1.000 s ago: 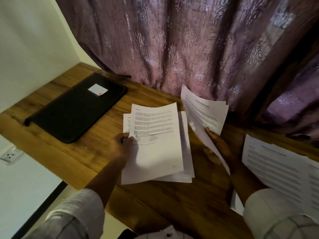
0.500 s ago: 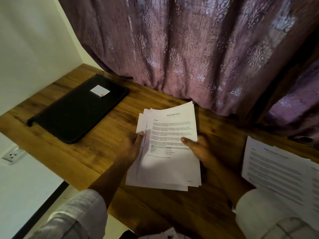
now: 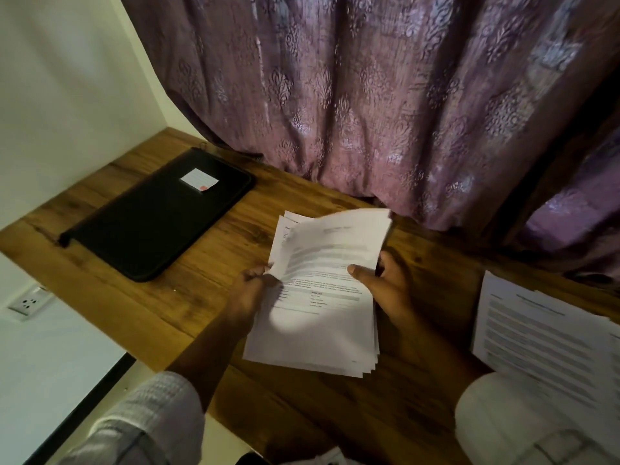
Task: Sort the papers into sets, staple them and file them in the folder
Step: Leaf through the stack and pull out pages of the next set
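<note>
1. Sleeves [image 3: 144, 421] of pale cloth sit at the two bottom corners, one on each forearm.
2. Left hand [image 3: 250, 290] has its fingers curled round the left edge of a stack of papers [image 3: 318, 333], pinching it.
3. Right hand [image 3: 385, 290] grips the stack's right edge. Its thumb lies across the top sheet and the other fingers are tucked behind.
4. Held between both hands, the stack is over the middle of a wooden desk [image 3: 134, 297]. Its top sheets bow upward at the far end, and the print is blurred. Whether its near end rests on the wood cannot be told.
5. Second pile of printed papers [image 3: 536, 347] lies flat on the desk at the right, well apart from the held stack.
6. White wall socket [image 3: 30, 302] is set below the desk edge, far left.
7. Black folder [image 3: 157, 223] lies closed and flat on the desk's far left, with a small white label [image 3: 198, 178] on its cover.
8. Purple patterned curtain [image 3: 369, 95] hangs behind the desk, reaching down to its back edge.
</note>
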